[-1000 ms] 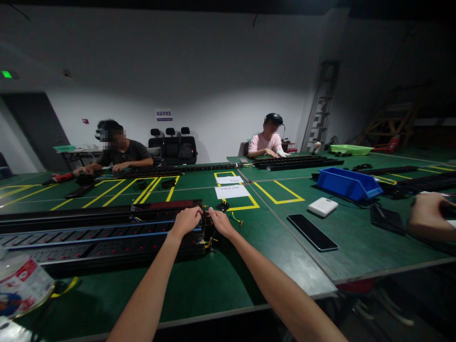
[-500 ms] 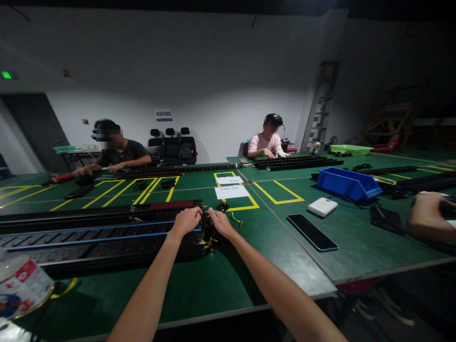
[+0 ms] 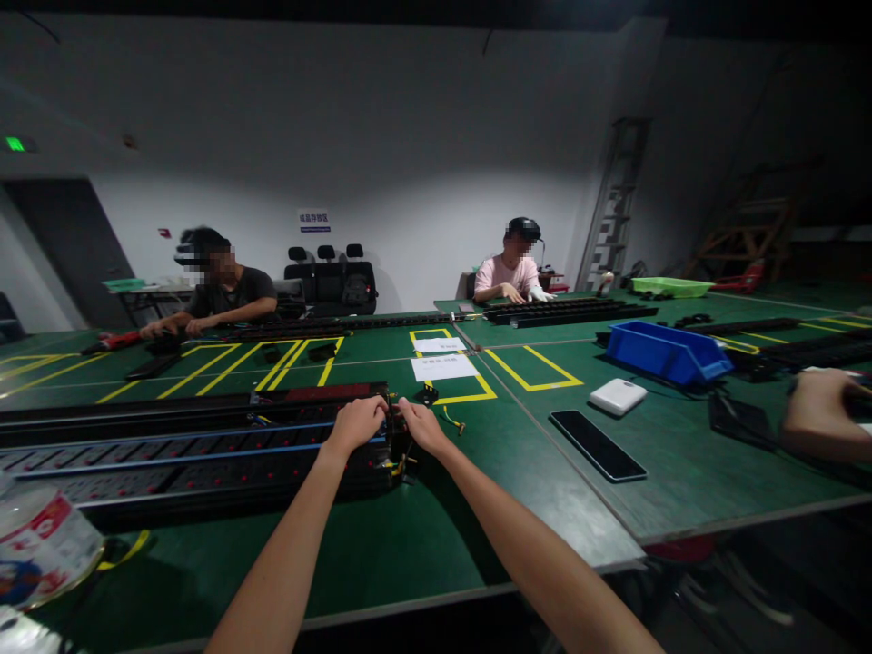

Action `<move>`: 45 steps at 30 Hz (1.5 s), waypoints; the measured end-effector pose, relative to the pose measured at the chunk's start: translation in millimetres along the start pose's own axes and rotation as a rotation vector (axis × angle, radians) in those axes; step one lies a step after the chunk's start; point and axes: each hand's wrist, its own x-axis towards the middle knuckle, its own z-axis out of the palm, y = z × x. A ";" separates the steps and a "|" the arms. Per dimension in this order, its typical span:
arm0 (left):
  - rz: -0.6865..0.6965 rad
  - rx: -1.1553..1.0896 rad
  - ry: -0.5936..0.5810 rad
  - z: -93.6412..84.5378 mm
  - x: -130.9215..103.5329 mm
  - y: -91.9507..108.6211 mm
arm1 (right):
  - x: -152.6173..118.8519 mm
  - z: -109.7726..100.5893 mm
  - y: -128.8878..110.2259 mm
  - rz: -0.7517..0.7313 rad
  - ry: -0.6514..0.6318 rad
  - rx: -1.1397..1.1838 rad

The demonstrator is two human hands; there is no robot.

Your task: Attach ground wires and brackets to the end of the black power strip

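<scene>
Several long black strips (image 3: 224,474) with rows of red-dotted sockets lie side by side on the green table, their right ends at my hands. With bent fingers, my left hand (image 3: 359,424) grips the end of a strip near the back of the row. My right hand (image 3: 420,425) meets it from the right, fingers pinched together at the same end. What the right fingertips hold is too small and dark to make out. Loose yellow-green wires (image 3: 401,467) stick out of the strip ends just below. A small black part (image 3: 427,394) lies behind my right hand.
To the right lie a phone (image 3: 598,444), a white box (image 3: 618,397) and a blue bin (image 3: 668,351). A printed can (image 3: 47,549) stands front left. Paper sheets (image 3: 444,367) lie beyond my hands. Two people work across the table; another person's hand (image 3: 824,413) is at far right.
My hands stay at the strip end with hardly any movement. Across the table on the left, the person's arm has drawn slightly leftward.
</scene>
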 end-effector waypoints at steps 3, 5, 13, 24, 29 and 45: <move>-0.001 -0.001 -0.005 -0.8 -0.1 0.6 | 0.2 0.1 0.5 0.004 -0.002 0.008; -0.004 -0.003 -0.006 -1.3 -0.2 1.0 | 0.4 0.0 0.5 0.007 0.000 0.015; -0.015 -0.009 -0.013 -2.1 -0.7 2.0 | 1.7 1.8 2.5 -0.005 0.046 0.050; -0.014 -0.037 -0.015 -1.2 -1.2 0.4 | -2.5 -62.0 -17.5 0.192 0.409 -0.528; -0.015 -0.046 -0.015 -2.5 -1.3 0.9 | -8.2 -87.6 -1.8 0.323 0.166 -0.712; -0.010 -0.029 -0.006 -1.2 -0.5 0.5 | 6.6 -77.0 -6.8 -0.028 0.241 -0.213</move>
